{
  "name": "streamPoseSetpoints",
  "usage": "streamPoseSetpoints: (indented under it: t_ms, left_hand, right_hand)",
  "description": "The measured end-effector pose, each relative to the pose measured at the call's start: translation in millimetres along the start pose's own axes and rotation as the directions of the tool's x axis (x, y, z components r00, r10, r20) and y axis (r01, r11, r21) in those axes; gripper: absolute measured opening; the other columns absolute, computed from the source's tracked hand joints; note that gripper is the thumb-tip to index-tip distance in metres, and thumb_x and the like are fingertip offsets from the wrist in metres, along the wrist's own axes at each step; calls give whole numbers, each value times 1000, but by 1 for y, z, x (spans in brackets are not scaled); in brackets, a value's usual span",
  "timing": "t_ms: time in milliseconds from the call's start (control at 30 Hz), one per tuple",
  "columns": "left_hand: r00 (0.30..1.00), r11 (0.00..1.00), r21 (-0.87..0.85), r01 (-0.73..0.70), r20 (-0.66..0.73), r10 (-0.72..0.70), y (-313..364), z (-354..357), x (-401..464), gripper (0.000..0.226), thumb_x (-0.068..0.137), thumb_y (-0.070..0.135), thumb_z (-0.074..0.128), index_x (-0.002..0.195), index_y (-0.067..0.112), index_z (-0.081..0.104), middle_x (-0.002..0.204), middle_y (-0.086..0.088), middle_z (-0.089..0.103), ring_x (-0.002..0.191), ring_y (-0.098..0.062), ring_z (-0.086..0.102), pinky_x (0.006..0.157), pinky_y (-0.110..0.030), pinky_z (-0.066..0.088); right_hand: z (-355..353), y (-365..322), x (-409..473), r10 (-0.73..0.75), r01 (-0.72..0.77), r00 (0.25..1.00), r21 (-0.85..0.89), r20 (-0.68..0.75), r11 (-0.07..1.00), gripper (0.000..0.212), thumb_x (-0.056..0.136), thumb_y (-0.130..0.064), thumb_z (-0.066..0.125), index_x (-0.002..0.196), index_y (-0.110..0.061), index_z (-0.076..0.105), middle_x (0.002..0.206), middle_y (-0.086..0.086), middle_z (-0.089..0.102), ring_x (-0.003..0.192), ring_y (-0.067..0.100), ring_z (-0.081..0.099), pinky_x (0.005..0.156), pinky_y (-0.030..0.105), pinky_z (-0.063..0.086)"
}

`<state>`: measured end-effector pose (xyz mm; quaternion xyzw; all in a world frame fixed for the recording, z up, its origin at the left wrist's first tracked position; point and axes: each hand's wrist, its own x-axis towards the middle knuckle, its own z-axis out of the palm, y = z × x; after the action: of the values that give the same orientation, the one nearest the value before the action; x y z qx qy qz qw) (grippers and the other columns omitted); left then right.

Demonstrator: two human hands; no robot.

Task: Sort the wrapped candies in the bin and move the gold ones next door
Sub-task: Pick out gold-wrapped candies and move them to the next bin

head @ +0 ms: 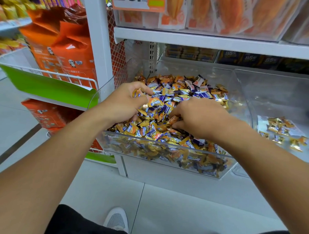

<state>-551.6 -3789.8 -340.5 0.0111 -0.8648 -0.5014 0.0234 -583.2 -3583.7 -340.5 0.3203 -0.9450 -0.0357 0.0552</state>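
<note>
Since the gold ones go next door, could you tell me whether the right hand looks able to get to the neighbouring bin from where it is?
Probably yes. The right hand is in the full bin, and the neighbouring bin is open-topped beside it, holding a few gold candies; only the clear wall between them needs clearing.

a person reaches both bare arms into a clear plastic bin (166,149) heaped with wrapped candies (179,95) in gold, orange and purple-white. the left hand (123,102) curls its fingers around a gold candy (137,93) at the heap's left side. the right hand (198,117) digs in beside it, fingertips pinching an orange-gold candy (173,119). in the neighbouring clear bin (275,86) to the right lies a small cluster of gold candies (280,129). orange snack bags (64,47) fill a wire rack on the left. a white shelf (215,40) above carries packaged goods and a price sign (137,0). white shoes (117,219) stand on the tiled floor below.
</note>
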Motion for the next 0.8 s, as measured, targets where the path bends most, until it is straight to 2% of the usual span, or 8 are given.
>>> streamPoseSetpoints:
  t_ms: [33, 100, 167, 300, 433, 533, 600, 800]
  left_hand:
    - [1000, 1000, -5, 4, -4, -4, 0, -1, 0, 16, 99, 19, 58, 111, 22, 68, 131, -2, 41, 50, -20, 49, 56, -31, 46]
    - [1000, 999, -35, 15, -7, -15, 0, -1, 0, 15, 98, 19, 58, 106, 24, 70, 86, -7, 53, 51, -19, 49, 53, -29, 46]
    - [1000, 992, -125, 21, -6, -22, 4, 0, 2, 14, 98, 19, 58, 103, 23, 71, 85, -11, 53, 53, -16, 48, 46, -25, 45]
    - [999, 938, -345, -26, 25, 36, 34, 21, 6, 16, 99, 18, 58, 102, 20, 74, 88, -9, 55, 56, -12, 47, 50, -27, 43]
    - [976, 906, -405, -120, 118, 182, 89, 76, 9, 14, 99, 18, 59, 102, 16, 73, 82, -3, 55, 56, -11, 47, 49, -24, 44]
    - [925, 932, -160, -325, 151, 348, 124, 125, 20, 10, 97, 19, 62, 95, 18, 72, 65, 5, 58, 50, -9, 50, 51, -24, 46]
    - [844, 844, 130, -521, 224, 487, 141, 155, 31, 8, 93, 20, 64, 89, 21, 71, 67, 11, 62, 59, -4, 56, 61, -20, 46]
    - [756, 623, 435, -650, 447, 477, 165, 210, 65, 13, 91, 30, 68, 103, 29, 69, 91, 8, 60, 97, -20, 59, 81, -28, 43]
  right_hand:
    - [-2, 1, 0, 13, -14, 1000, 61, 12, 998, 26, 92, -51, 63, 104, -29, 72, 91, -3, 71, 83, 23, 66, 60, 29, 48]
    - [-14, 5, -4, 36, -40, 999, 230, 23, 972, 22, 92, -47, 66, 90, -26, 73, 74, -4, 69, 69, 17, 65, 57, 30, 49]
    - [-32, 11, -13, 62, -49, 998, 439, -15, 897, 20, 92, -41, 67, 79, -27, 72, 61, -2, 65, 51, 11, 57, 50, 27, 47]
    - [-67, 39, -50, 275, -170, 960, 893, 55, 417, 23, 92, -33, 68, 74, -19, 72, 55, 6, 58, 41, 11, 37, 38, 20, 23]
    - [-68, 96, -100, 461, -343, 838, 939, 292, 29, 20, 93, -37, 63, 92, -18, 71, 63, 3, 58, 42, 9, 38, 35, 15, 20]
    - [-51, 127, -131, 494, -445, 684, 844, 536, -299, 20, 95, -36, 60, 93, -20, 73, 72, 6, 68, 45, 9, 58, 35, 16, 46]
    - [-40, 146, -145, 499, -400, 645, 812, 579, -425, 22, 97, -32, 59, 91, -15, 73, 88, 12, 70, 63, 18, 72, 61, 26, 60]
    - [-19, 179, -162, 530, -382, 595, 793, 604, -476, 32, 104, -37, 46, 93, -13, 64, 103, 17, 68, 89, 36, 69, 80, 44, 60]
